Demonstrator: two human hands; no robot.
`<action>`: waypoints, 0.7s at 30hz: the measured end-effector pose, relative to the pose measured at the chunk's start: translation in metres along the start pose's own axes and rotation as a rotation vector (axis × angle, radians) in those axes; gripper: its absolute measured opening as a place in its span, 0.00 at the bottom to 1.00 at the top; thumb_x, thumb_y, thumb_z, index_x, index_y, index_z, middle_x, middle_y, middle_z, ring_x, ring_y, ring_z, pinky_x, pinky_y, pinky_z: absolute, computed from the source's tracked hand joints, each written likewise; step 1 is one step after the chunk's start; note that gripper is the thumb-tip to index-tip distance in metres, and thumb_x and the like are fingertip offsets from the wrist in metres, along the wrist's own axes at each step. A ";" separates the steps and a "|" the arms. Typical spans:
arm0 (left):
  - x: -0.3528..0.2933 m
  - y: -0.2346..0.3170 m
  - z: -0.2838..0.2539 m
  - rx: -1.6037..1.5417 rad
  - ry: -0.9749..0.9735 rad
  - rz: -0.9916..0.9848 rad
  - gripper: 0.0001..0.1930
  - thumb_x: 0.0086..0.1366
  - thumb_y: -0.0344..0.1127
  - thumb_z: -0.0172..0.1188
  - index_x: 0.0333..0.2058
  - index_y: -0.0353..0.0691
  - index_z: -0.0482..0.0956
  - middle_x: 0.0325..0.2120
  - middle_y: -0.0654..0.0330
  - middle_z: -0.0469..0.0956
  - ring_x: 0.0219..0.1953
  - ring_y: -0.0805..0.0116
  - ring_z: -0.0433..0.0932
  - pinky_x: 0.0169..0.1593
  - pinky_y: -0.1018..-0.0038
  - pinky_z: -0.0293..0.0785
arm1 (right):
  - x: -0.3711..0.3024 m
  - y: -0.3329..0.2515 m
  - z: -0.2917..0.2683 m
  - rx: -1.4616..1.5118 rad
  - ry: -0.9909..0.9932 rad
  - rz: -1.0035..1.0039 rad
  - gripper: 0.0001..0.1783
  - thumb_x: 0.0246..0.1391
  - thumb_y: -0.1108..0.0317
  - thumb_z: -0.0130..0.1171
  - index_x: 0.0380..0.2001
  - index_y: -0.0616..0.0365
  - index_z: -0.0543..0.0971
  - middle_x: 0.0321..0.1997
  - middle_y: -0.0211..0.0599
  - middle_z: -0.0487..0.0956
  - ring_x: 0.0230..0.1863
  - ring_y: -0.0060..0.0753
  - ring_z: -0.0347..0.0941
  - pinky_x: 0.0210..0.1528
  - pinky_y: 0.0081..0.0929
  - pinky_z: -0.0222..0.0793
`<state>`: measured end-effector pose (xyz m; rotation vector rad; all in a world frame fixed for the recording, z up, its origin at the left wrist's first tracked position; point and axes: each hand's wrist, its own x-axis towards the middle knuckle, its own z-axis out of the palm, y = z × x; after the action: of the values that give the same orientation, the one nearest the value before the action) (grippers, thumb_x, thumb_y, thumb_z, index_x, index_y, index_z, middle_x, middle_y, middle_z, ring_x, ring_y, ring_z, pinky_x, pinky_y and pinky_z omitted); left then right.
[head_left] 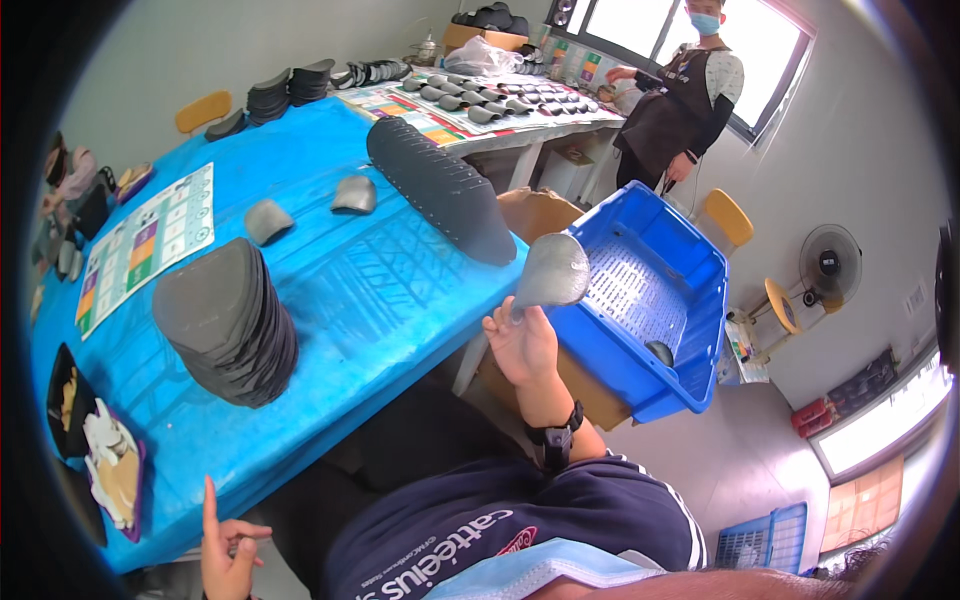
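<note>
My right hand pinches a curved grey shell-like piece by its lower end, holding it up beside the blue crate. At the table's near left edge my left hand holds nothing, its index finger stretched out and the others partly bent. A tall stack of dark grey rounded pieces stands on the blue-covered table. Beyond it lie two single curved pieces, a left one and a right one. A long nested row of dark pieces lies along the right edge. One small dark piece sits inside the crate.
Several curved pieces stand in rows on a farther table. A masked person in a dark apron stands near the window. A purple-rimmed tray holds pale scraps at the left. A fan and a yellow chair stand right.
</note>
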<state>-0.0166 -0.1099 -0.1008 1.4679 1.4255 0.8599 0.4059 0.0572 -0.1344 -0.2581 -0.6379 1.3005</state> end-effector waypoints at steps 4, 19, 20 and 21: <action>0.013 -0.011 -0.004 -0.033 0.138 0.143 0.39 0.59 0.44 0.51 0.60 0.40 0.37 0.24 0.58 0.73 0.23 0.78 0.69 0.24 0.84 0.69 | 0.004 0.010 0.006 0.049 0.018 0.021 0.12 0.55 0.62 0.44 0.21 0.53 0.68 0.20 0.27 0.62 0.24 0.23 0.57 0.35 0.25 0.55; 0.060 -0.031 -0.006 -0.115 0.529 0.303 0.23 0.61 0.31 0.47 0.54 0.35 0.57 0.22 0.63 0.68 0.24 0.77 0.66 0.31 0.82 0.64 | 0.031 0.033 0.010 0.113 -0.030 0.040 0.11 0.55 0.64 0.42 0.21 0.56 0.67 0.21 0.29 0.60 0.24 0.24 0.55 0.35 0.24 0.54; 0.061 -0.031 -0.006 -0.118 0.538 0.316 0.23 0.61 0.31 0.46 0.54 0.35 0.57 0.21 0.63 0.67 0.24 0.77 0.65 0.31 0.82 0.64 | 0.035 0.035 0.013 0.120 -0.033 0.049 0.11 0.55 0.64 0.41 0.21 0.56 0.66 0.21 0.29 0.60 0.24 0.24 0.55 0.35 0.25 0.54; 0.061 -0.031 -0.007 -0.121 0.548 0.329 0.22 0.61 0.30 0.46 0.54 0.36 0.57 0.21 0.63 0.67 0.24 0.77 0.65 0.31 0.82 0.64 | 0.038 0.037 0.016 0.128 -0.037 0.057 0.12 0.55 0.64 0.40 0.21 0.56 0.66 0.21 0.30 0.60 0.24 0.24 0.55 0.35 0.25 0.54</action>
<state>-0.0286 -0.0504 -0.1329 1.4584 1.4968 1.6216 0.3715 0.1003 -0.1302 -0.1486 -0.5799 1.3975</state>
